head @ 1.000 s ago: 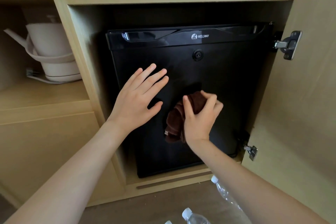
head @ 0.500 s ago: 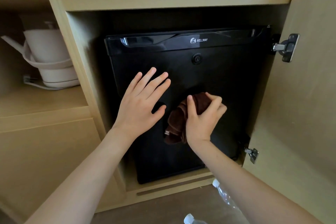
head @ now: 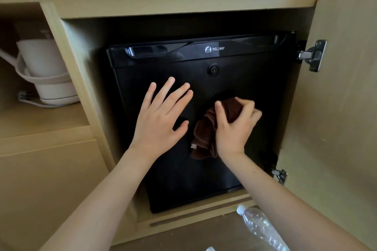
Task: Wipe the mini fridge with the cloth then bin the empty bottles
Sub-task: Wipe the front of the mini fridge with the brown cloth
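Firmly, right hand [head: 234, 128] bunches plush brown cloth [head: 206, 134] — glossy black mini fridge [head: 244, 79].

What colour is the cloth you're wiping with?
Dark brown, bunched in the right hand; the cloth shows best in the head view.

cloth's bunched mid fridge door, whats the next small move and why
Probably sweep the brown cloth in the right hand up toward the glossy top strip of the mini fridge; the left hand lies flat on the door, and nothing covers that upper part.

White kettle [head: 43, 71] on left shelf [head: 40, 120]
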